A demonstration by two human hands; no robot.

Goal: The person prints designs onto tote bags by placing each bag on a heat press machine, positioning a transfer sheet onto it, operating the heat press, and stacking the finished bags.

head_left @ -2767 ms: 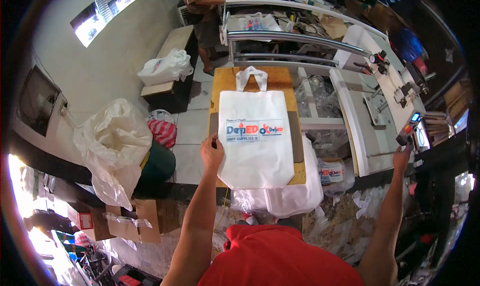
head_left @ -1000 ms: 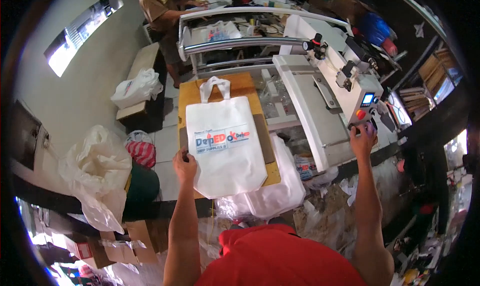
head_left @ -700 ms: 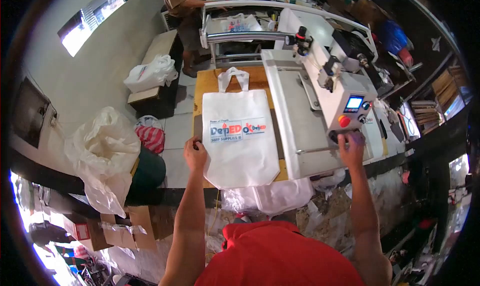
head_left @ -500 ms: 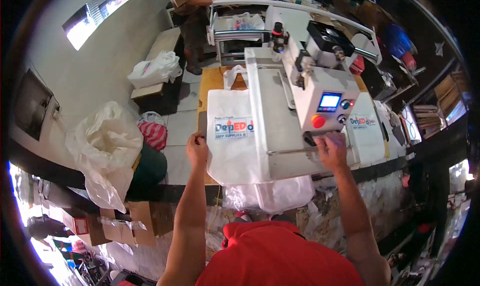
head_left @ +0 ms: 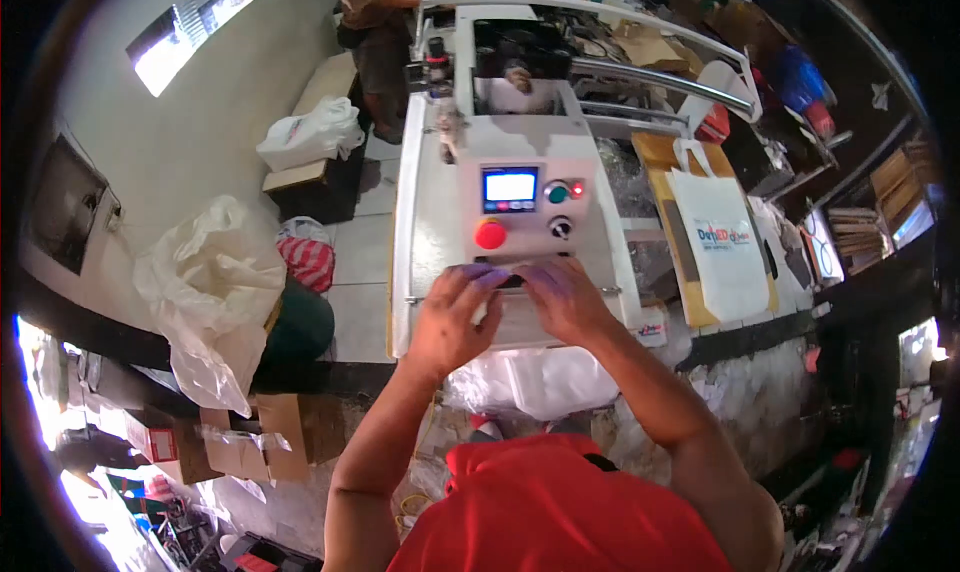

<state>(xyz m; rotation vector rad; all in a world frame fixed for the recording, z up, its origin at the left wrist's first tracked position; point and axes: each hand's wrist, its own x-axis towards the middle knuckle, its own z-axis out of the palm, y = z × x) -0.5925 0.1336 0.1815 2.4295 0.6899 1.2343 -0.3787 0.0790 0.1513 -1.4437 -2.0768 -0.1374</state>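
A white heat press [head_left: 600, 272] with a lit screen [head_left: 510, 188] and a red stop button [head_left: 490, 234] stands right in front of me. At its front edge is a black handle [head_left: 512, 281]. My left hand [head_left: 455, 317] has its fingers closed over the handle's left end, its thumb beneath. From the other side my right hand [head_left: 568, 307] grips the handle, its fingertips partly hidden. To the right, a white printed tote bag [head_left: 730, 272] lies flat on a wooden board [head_left: 656, 187]. The press covers the left board.
White plastic material [head_left: 540, 382] hangs below the press. Left of it stand a dark green bin [head_left: 303, 327] and a large white sack [head_left: 215, 282]. A bench [head_left: 325, 187] with a white bag [head_left: 315, 134] is by the wall. Another person [head_left: 375, 47] stands behind the press.
The press head has slid left, covering the left printed bag and exposing the right one. My left hand has moved from beside the left bag to the handle; my right hand has travelled left with it.
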